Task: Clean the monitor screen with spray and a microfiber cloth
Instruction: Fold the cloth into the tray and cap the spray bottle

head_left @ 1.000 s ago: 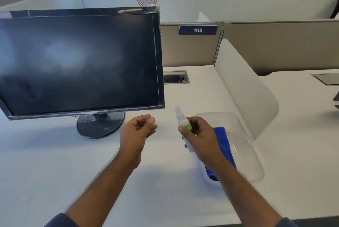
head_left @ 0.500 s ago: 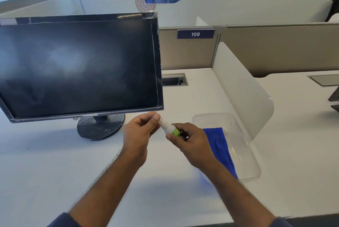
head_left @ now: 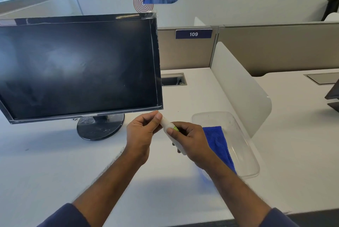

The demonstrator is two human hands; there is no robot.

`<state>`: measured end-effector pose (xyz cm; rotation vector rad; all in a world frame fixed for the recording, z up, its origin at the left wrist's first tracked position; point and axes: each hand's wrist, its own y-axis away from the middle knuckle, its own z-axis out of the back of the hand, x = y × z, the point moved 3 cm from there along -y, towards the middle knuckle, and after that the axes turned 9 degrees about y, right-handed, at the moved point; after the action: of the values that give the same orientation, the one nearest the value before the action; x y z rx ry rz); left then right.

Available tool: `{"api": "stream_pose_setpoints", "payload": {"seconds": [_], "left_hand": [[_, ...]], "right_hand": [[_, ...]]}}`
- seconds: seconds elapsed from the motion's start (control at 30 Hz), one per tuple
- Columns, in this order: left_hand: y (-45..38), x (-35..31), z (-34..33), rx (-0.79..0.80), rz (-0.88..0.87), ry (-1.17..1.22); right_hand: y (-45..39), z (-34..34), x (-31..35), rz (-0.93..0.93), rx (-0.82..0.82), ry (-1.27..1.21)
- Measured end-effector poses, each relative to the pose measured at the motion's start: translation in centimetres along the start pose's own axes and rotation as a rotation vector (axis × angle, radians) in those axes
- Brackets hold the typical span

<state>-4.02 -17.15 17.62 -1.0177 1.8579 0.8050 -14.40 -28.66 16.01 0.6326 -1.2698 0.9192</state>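
Note:
A black monitor (head_left: 78, 65) stands on a round base at the left of the white desk, its dark screen smudged and wrapped in film. Just below its lower right corner I hold a small white spray bottle (head_left: 167, 125) with a green label, tilted to the left. My right hand (head_left: 189, 140) grips the bottle's body. My left hand (head_left: 142, 131) pinches the bottle's cap end between thumb and fingers. A blue microfiber cloth (head_left: 219, 144) lies in a clear plastic tray (head_left: 244, 140) to the right, partly hidden by my right forearm.
A white curved divider (head_left: 240, 87) rises behind the tray. Beige partition panels with a "109" sign (head_left: 193, 34) close the desk's back. A cable hatch (head_left: 173, 79) sits beside the monitor. A dark object (head_left: 333, 96) shows at the right edge.
The bottle has tipped from upright to pointing left. My left hand closed in from open and took hold of its cap end; both hands rose slightly toward the monitor's corner.

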Motion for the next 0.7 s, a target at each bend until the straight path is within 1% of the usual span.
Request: {"api": "stream_pose_setpoints", "payload": {"seconds": [0.1,0.17,0.3,0.4,0.53,0.6,0.7], "left_hand": [[-0.3,0.0,-0.1,0.011,0.0,-0.033],[-0.6,0.1,-0.2,0.018,-0.019,-0.087],[-1.3,0.9,-0.2,0.027,-0.09,-0.221],[-1.9,1.8,-0.1,0.016,-0.154,-0.307],[-2.7,4.4,1.8,-0.026,-0.224,-0.647],[-3.0,6.3,3.5,0.004,-0.215,-0.842],[-3.3,9.0,6.2,0.062,-0.191,-1.123]], "right_hand": [[0.0,0.0,-0.2,-0.063,0.045,-0.105],[0.0,0.0,-0.5,-0.086,0.053,-0.125],[-0.3,0.6,-0.9,-0.073,0.02,-0.026],[-0.7,1.8,-1.0,-0.052,-0.047,0.091],[-0.8,4.6,-1.4,-0.062,-0.155,0.122],[-0.8,6.4,-1.6,-0.07,-0.229,0.157],[-0.7,9.3,-1.9,-0.07,-0.301,0.275]]}}
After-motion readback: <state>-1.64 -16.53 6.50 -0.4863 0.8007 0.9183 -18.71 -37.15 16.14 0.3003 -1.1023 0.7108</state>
